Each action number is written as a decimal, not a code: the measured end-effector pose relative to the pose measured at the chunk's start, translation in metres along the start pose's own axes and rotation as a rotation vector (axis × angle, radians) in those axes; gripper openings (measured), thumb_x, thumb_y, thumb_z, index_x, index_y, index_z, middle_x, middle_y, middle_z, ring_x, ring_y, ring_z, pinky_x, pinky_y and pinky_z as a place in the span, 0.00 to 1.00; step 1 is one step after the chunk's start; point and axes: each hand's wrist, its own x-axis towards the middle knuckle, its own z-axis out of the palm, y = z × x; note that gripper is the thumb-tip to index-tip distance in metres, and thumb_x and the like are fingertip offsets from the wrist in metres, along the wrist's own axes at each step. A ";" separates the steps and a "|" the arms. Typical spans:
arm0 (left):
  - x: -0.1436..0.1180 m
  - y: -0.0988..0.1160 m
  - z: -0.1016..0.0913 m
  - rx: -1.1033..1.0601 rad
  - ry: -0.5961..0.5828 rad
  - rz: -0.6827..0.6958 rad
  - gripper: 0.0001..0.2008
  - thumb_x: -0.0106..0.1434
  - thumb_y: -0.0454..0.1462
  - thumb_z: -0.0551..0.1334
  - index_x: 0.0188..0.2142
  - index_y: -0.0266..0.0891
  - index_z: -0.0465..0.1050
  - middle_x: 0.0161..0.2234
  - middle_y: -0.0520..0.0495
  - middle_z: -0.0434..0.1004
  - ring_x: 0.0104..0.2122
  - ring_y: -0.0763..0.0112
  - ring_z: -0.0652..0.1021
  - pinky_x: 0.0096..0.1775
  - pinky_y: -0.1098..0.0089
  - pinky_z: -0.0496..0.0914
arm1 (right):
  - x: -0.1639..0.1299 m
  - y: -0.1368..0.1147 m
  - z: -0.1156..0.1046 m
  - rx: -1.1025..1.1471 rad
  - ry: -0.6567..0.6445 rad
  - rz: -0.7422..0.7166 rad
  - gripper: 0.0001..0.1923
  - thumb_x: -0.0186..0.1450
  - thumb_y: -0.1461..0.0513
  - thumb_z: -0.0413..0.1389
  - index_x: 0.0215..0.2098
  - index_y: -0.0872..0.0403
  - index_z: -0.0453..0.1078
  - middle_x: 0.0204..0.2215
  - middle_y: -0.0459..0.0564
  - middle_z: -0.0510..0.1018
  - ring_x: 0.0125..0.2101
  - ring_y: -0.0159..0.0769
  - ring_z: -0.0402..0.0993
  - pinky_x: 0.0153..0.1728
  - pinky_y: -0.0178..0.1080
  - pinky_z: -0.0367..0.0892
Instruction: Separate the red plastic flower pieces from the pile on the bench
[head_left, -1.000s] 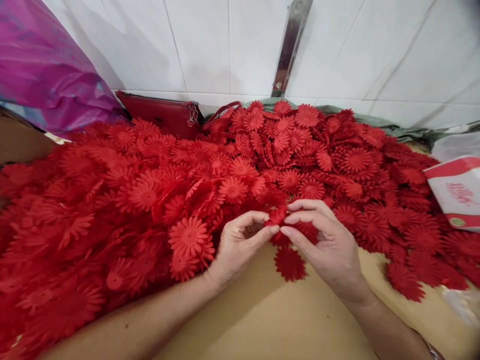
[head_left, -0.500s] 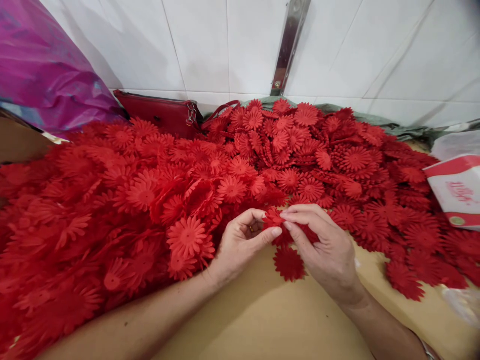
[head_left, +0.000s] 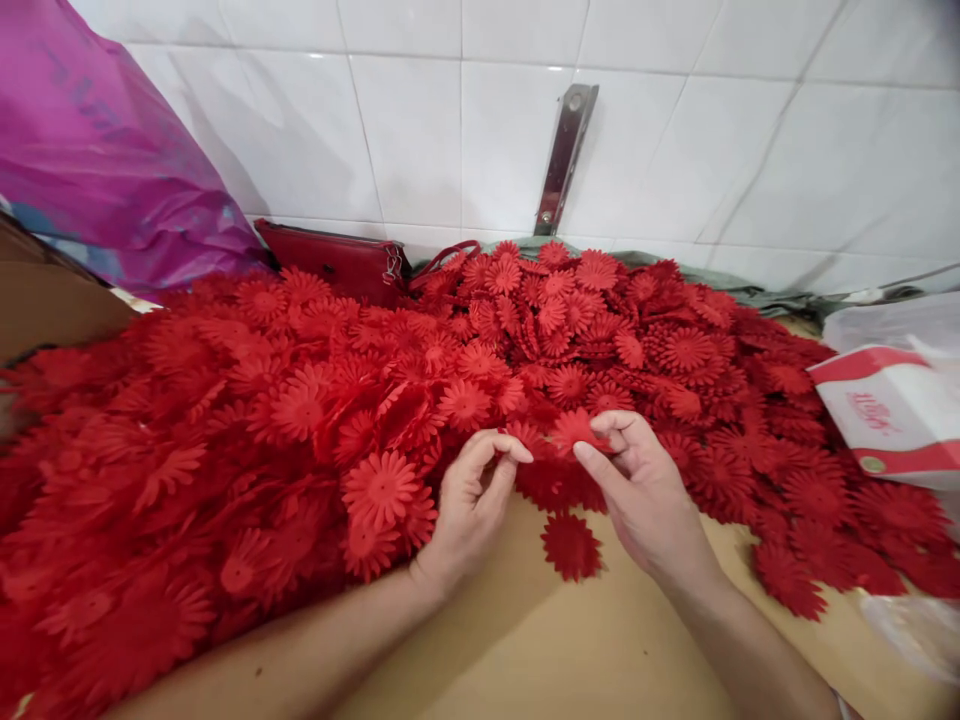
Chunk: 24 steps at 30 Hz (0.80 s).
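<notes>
A big heap of red daisy-shaped flower cut-outs (head_left: 300, 400) covers the tan table (head_left: 525, 650). My right hand (head_left: 649, 495) holds one red flower piece (head_left: 574, 428) between thumb and forefinger at the heap's near edge. My left hand (head_left: 469, 500) is a little to its left, thumb and forefinger pinched together against another red piece (head_left: 525, 436) at the heap's edge. The two hands are slightly apart. A single red flower (head_left: 571, 547) lies flat on the table just below and between them.
A red purse (head_left: 337, 260) and a magenta plastic bag (head_left: 97, 150) sit at the back left against the white tiled wall. A metal bracket (head_left: 566, 155) is fixed to the wall. A white and red box (head_left: 885, 410) stands at the right.
My hands, which were pinching one piece together, have pulled apart; the right hand now holds a flower on its own. The camera has tilted up a little.
</notes>
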 end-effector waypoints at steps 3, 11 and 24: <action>-0.001 0.004 -0.002 -0.016 -0.005 -0.042 0.11 0.71 0.41 0.59 0.44 0.39 0.77 0.45 0.44 0.77 0.48 0.64 0.76 0.54 0.65 0.67 | -0.002 -0.005 0.003 -0.045 -0.079 0.048 0.22 0.63 0.56 0.65 0.54 0.46 0.68 0.35 0.42 0.76 0.36 0.31 0.74 0.42 0.35 0.70; 0.004 0.004 0.002 -0.125 -0.059 -0.012 0.13 0.62 0.46 0.69 0.31 0.37 0.76 0.33 0.50 0.72 0.36 0.69 0.73 0.44 0.69 0.68 | -0.005 -0.009 0.011 -0.046 -0.229 0.037 0.20 0.64 0.58 0.64 0.52 0.50 0.67 0.37 0.44 0.78 0.39 0.32 0.75 0.46 0.38 0.70; 0.011 0.004 0.000 -0.246 -0.040 -0.152 0.19 0.54 0.49 0.74 0.24 0.37 0.75 0.27 0.51 0.69 0.31 0.71 0.69 0.37 0.71 0.65 | -0.008 -0.016 0.014 -0.294 -0.162 -0.240 0.03 0.67 0.58 0.62 0.38 0.48 0.77 0.40 0.50 0.76 0.45 0.38 0.76 0.49 0.41 0.72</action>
